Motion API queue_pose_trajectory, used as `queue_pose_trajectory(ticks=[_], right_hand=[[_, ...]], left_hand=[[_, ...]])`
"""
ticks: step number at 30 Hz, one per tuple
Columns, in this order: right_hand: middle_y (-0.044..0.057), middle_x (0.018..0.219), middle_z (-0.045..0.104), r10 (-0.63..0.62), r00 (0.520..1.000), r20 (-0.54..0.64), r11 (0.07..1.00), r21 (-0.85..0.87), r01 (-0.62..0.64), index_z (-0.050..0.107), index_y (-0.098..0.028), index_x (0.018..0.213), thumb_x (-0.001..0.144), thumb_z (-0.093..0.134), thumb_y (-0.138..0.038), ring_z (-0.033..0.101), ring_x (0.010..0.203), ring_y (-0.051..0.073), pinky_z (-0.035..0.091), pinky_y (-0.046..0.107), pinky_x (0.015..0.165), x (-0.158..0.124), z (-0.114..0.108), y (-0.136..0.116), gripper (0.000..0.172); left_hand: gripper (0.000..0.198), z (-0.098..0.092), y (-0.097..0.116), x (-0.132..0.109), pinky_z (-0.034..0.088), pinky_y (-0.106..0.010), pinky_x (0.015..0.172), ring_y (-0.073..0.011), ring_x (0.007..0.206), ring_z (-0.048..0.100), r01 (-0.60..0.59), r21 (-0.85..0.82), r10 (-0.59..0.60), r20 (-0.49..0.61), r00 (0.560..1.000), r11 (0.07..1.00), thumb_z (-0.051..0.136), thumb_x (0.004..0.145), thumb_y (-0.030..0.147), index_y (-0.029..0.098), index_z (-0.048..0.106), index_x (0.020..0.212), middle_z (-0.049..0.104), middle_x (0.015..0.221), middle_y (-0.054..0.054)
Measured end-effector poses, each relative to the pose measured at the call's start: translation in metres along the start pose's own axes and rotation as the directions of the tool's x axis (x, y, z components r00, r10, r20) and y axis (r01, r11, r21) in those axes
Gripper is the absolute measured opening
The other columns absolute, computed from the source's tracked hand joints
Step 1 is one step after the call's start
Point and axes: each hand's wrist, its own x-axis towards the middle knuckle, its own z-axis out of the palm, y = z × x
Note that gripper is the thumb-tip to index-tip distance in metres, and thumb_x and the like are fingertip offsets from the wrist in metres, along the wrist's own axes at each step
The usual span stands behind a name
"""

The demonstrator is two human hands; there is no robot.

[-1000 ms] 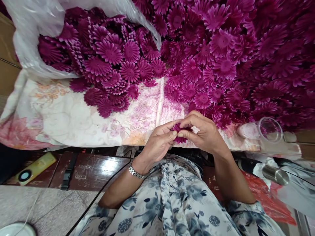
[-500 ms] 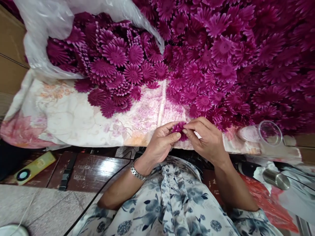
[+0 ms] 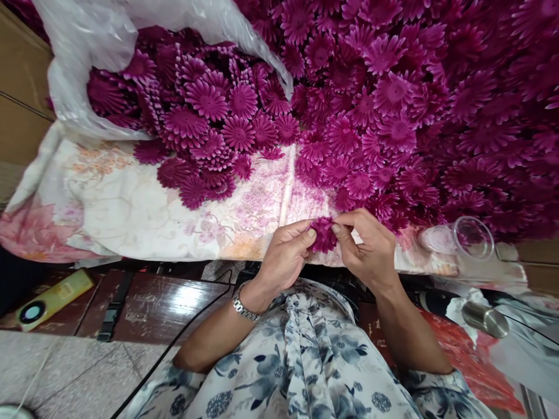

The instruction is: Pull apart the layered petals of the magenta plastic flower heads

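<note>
Fingers (image 3: 307,234): thumb and forefinger tips of both hands are clenched on one magenta flower (image 3: 324,234).
Left hand (image 3: 283,256): pinches the flower's left edge; a metal wristwatch (image 3: 243,306) sits on its wrist.
Right hand (image 3: 369,250): pinches the flower's right edge, with the other fingers curled beneath.
Flower's place: just below the middle of the frame, above the near edge of the floral cloth (image 3: 131,203).
Hidden: the fingertips cover most of the held flower's rim, and its underside cannot be seen; the cloth covers the desk.
Cut off: the loose heap of flowers (image 3: 393,105) runs out of the frame at the top and right.
Hard to make out: the yellow object (image 3: 52,297) at the lower left, and the red sheet (image 3: 471,355) at the lower right.
Plastic bag (image 3: 87,70): upper left, mouth open toward the middle, full of the same magenta flowers, which spill onto the cloth.
Clear cup (image 3: 474,238): right of the hands, lying on its side at the cloth's edge; I cannot tell what is in it.
Metal cylinder (image 3: 484,319): lower right, lying on its side below the cup.
Counts: two hands, one held flower, one bag, one cup, one cylinder, one watch; the flowers in the bag and the heap are too many to count.
</note>
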Motion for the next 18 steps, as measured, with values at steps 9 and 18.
queue_pose_trajectory(ticks=[9,18], right_hand=[[0.012,0.094,0.061,0.026,0.922,-0.386,0.872,-0.442,-0.210,0.064,-0.020,0.103,0.084,0.056,-0.022,0.054,0.095,0.026,0.040,0.041,0.082,0.023,-0.043,0.050,0.020],[0.003,0.070,0.059,-0.061,0.980,0.191,0.998,0.027,0.057,0.058,-0.020,0.077,0.086,0.053,-0.018,0.054,0.069,0.016,0.045,0.031,0.066,0.003,0.009,0.002,0.009]], left_hand=[[0.027,0.003,0.003,0.000,0.046,-0.023,0.063,-0.0100,0.060,0.056,0.002,-0.002,-0.002,-0.033,0.999,1.000,0.080,0.058,0.033,0.014,0.073,0.076,0.066,0.065,-0.002],[0.025,0.001,-0.003,0.001,0.045,-0.022,0.066,-0.0114,0.067,0.055,-0.027,0.057,0.027,0.017,0.999,0.998,0.076,0.066,0.032,0.013,0.071,0.081,0.063,0.069,-0.002]])
